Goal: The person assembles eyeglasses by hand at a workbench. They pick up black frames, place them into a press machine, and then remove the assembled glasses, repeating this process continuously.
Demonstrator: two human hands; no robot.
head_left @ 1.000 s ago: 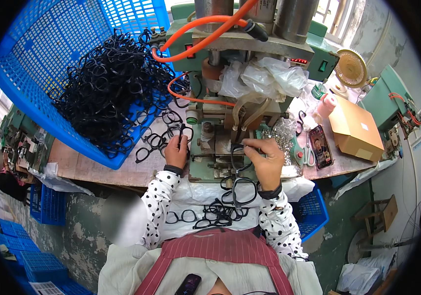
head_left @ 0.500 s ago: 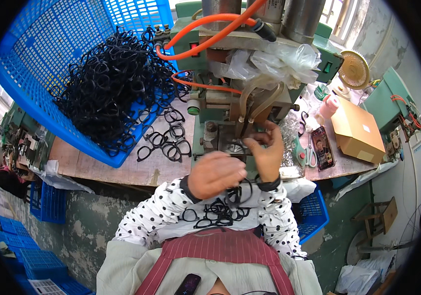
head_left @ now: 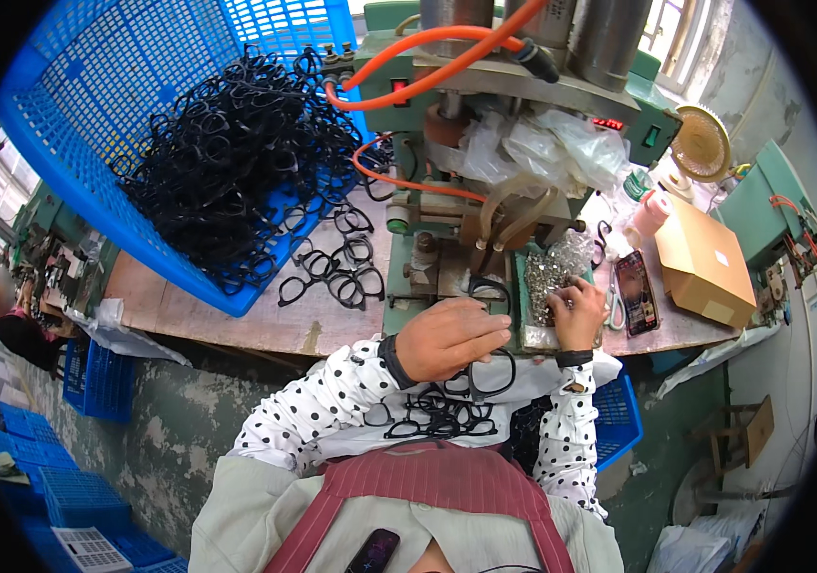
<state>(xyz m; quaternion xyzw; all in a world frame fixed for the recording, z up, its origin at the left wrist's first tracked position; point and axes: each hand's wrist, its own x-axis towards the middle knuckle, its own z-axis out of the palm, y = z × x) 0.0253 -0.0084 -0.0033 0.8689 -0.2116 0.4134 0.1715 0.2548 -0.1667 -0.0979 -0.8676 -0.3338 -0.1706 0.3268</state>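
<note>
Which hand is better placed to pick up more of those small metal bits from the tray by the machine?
Right. The right hand already rests on the tray of small metal bits, fingertips among them. The left hand is busy: it holds a black glasses frame over the lap pile.

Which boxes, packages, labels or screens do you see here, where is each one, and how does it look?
Cardboard box: right end of the bench, flat, brown, with a small white label on top.
Phone: flat on the bench between the box and the right hand, dark screen.
Red display: small, on the green machine, upper right.
Clear plastic bags: crumpled on the machine front.
</note>
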